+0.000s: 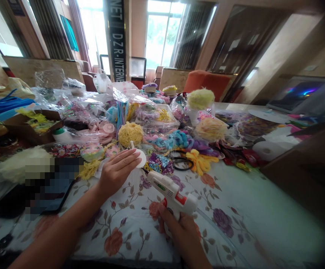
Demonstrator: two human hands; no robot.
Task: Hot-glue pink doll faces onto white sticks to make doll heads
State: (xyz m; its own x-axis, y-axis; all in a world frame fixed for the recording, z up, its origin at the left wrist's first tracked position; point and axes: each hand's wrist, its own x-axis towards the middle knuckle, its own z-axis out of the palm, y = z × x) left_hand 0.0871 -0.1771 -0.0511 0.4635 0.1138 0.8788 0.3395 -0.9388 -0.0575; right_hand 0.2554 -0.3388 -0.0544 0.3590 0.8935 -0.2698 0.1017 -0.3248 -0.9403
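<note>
Currently, both hands are occupied above the floral tablecloth (140,203). Left hand (120,166): fingers nearly straight, close together, laid across a small white disc (141,159) and apparently pinching it; the thumb is hidden, so the exact grip cannot be told. A short pale stick (132,144) shows just above these fingers; whether it joins the disc is unclear. Right hand (183,229): fingers curled around the handle of a white glue gun (166,186), index finger near the red trigger; whether it is pressed cannot be told. The gun's nozzle points toward the disc's lower edge and sits just beside it; contact is not resolvable.

Progress, by judgement: disc and gun are picked up and brought together, so the gluing step appears in hand. No bead of glue is discernible, and the disc's visible face carries no attached piece, so the joining looks unfinished. Loose materials lie beyond: a fuzzy yellow ball (130,134) behind the left hand, bagged colourful pieces (160,163) behind the nozzle, and yellow fuzzy strips (198,161) farther right.
</note>
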